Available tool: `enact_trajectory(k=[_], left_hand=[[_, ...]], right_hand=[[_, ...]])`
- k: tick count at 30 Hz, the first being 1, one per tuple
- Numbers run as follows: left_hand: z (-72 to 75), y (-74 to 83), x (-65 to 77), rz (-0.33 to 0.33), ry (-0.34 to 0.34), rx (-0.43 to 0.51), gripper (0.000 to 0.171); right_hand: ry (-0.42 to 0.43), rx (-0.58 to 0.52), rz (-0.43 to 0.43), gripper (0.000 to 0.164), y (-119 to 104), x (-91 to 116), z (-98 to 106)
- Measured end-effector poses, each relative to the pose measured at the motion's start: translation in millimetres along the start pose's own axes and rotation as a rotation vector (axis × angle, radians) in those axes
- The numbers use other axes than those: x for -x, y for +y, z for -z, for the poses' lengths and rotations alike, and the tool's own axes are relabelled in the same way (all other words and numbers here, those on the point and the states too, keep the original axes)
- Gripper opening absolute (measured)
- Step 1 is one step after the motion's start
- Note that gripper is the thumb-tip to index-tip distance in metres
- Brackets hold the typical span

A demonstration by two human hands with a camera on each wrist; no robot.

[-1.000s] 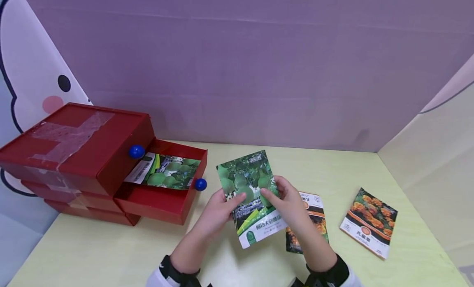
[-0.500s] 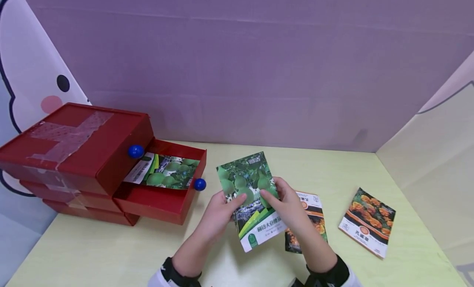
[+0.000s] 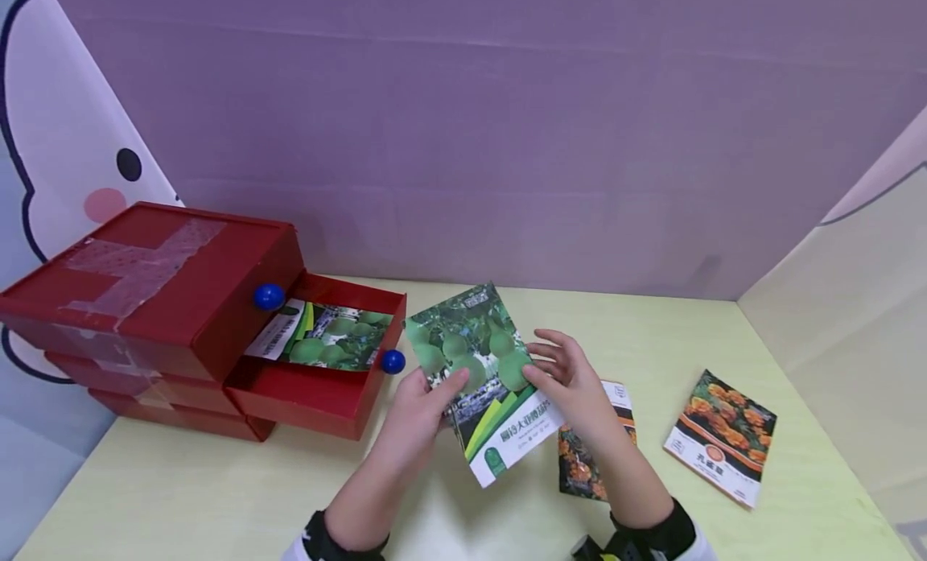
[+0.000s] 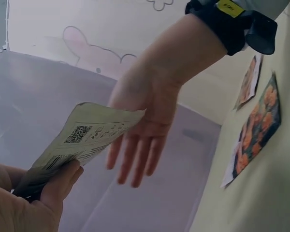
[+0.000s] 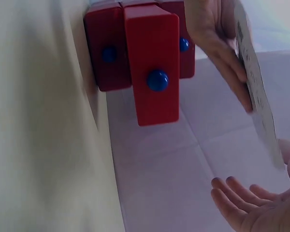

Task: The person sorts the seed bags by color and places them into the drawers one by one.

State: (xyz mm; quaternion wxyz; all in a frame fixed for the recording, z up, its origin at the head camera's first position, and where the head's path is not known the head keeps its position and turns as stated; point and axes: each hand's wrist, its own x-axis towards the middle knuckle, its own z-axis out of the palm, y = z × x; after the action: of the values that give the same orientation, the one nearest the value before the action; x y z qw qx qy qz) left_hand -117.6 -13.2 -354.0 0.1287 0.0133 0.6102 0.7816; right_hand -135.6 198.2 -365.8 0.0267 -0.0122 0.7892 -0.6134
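Note:
A green seed packet [image 3: 474, 356], printed with round green fruit, is tilted above the table. My left hand [image 3: 418, 412] pinches its left edge, thumb on the front and fingers behind. The packet's white back [image 4: 87, 137] with printed codes shows in the left wrist view. My right hand [image 3: 575, 384] is at the packet's right edge with fingers extended and apart from the back; its thumb overlaps the front, and contact is unclear. Behind my right forearm lies an orange-flower packet [image 3: 579, 468], partly hidden. Another orange-flower packet [image 3: 724, 440] lies farther right.
At the left stands a red drawer box [image 3: 145, 279] with tape across its top. Its middle drawer [image 3: 304, 412] is pulled out and holds a green packet [image 3: 336, 336]. Blue round knobs [image 3: 393, 361] stick out from the fronts. A purple backdrop [image 3: 463, 142] rises behind the table.
The right hand's fingers have come away from behind the green packet and straightened. The packet has shifted slightly left in the left hand.

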Motion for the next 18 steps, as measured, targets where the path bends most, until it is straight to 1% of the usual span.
enact_trajectory(k=[3,6,9,13,18], left_hand=[[5.7,10.8,3.8,-0.006,0.03,0.111,0.043],[16.5,23.3,9.1,-0.004,0.053,0.225,0.046],[28.9,36.2,13.4,0.01,0.072,0.329,0.048],[44.8,48.7,15.8,0.033,0.09,0.449,0.053],[59.2,53.7,13.5,0.076,0.12,0.543,0.055]], right_hand=[[0.015,-0.035,0.032,0.057,0,0,7],[0.03,-0.046,0.056,0.053,2,-1,10],[0.014,-0.05,0.043,0.05,4,-5,6],[-0.049,-0.026,0.04,0.048,9,-13,-9],[-0.135,0.036,0.082,0.049,9,-26,-36]])
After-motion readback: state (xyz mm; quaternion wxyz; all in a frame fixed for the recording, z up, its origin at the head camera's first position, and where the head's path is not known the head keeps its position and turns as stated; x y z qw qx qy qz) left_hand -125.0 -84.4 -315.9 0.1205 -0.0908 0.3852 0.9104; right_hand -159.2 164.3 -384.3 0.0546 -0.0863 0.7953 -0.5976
